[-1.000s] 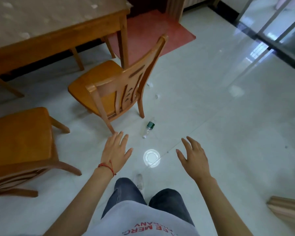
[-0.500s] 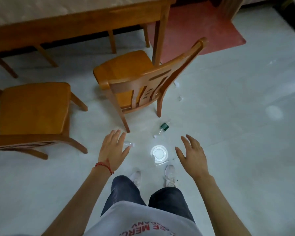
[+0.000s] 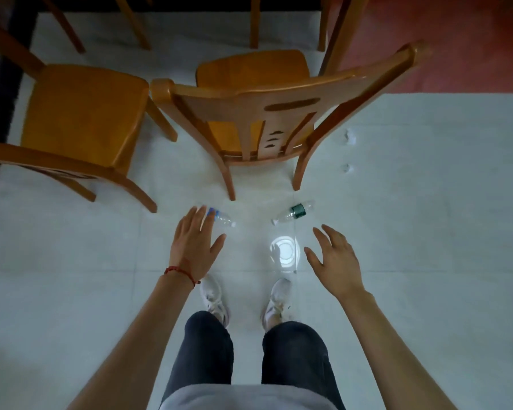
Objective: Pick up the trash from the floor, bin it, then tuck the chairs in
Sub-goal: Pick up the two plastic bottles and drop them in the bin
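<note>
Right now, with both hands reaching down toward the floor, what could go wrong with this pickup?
The blue-label bottle is partly hidden behind the left hand; lying on smooth tile, it may roll toward the chair leg if nudged. The green-label bottle lies ahead of the right hand and could also skid away. The two small paper scraps right of the chair are easy to overlook.

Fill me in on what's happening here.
A person stands on a white tiled floor behind two wooden chairs, both hands out and holding nothing. The left hand hangs in front of a clear bottle with a blue label; the right hand is spread near a bottle with a green label. Both bottles lie on the floor. Small white scraps sit right of the nearer chair. Neither chair is tucked in.
</note>
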A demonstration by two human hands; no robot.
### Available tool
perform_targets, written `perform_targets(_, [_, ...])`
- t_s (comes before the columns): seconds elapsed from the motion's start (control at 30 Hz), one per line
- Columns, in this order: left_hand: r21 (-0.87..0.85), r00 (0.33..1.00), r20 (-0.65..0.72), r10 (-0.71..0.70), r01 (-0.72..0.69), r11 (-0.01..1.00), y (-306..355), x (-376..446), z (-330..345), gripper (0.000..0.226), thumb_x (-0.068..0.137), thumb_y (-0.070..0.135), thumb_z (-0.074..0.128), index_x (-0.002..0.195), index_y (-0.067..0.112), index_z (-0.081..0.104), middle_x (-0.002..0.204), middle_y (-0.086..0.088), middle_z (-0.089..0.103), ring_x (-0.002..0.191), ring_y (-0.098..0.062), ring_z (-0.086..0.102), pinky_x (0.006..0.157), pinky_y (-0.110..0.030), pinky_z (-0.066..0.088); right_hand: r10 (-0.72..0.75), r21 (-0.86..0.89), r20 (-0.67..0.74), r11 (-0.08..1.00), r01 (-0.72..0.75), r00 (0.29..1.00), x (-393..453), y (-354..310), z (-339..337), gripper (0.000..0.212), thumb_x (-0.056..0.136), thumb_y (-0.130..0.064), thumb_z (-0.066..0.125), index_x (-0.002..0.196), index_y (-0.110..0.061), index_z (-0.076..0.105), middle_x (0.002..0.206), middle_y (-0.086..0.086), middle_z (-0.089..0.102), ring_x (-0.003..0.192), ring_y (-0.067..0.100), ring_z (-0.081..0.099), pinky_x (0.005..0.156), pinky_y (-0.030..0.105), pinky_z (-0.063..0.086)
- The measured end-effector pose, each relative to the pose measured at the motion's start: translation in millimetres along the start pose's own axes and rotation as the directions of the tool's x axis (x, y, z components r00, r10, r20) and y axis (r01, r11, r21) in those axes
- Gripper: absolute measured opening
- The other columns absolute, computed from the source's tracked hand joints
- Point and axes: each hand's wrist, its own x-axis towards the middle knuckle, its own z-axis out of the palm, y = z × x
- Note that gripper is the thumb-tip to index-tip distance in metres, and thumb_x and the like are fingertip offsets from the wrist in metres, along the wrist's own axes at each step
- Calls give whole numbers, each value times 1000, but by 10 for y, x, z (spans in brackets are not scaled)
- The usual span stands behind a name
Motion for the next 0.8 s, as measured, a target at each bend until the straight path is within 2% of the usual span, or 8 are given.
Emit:
perform_targets(0.1, [-9,1000,13,-8,8,1000,14,74,182,54,88,30,55,133,1,42,140,-20,41,133,-37,32,108,-43,26,4,23,-2,1000,-4,1000,99,105,160,48,84,-35,50,120,-4,57,126,21,57,113,38,55,87,46,48])
perform_targets(0.23, [15,999,38,-2,2,1000,-86,210,487,54,86,28,59,131,0,45,138,-22,44,130,-39,36,106,-45,30,19,43,-22,999,-18,1000,218,237,453,47,85,-34,51,121,-4,56,127,21,55,114,38,54,87,46,47])
perform_targets(0.47, [-14,998,62,7,-7,1000,-339,503,1205,54,89,29,54,134,2,40,142,-19,39,135,-35,28,109,-42,24,0,28,-39,1000,1,999,557,460,1139,44,86,-26,61,123,-2,54,129,22,53,118,38,51,89,47,46])
perform_targets(0.7, [-22,998,56,31,-30,999,-677,895,2075,60,84,41,36,124,-1,52,130,-23,52,122,-41,46,98,-48,38,-85,-72,-31,994,83,996,1025,769,1939,45,81,-31,54,115,-2,59,119,23,60,104,39,60,79,46,52])
perform_targets(0.8, [-19,998,47,41,-40,999,-868,1103,2521,54,84,36,46,121,-2,53,127,-23,54,120,-42,48,97,-49,39,-104,-112,-22,989,101,994,1255,952,2317,46,81,-32,54,115,-2,58,119,23,60,104,39,60,79,47,52])
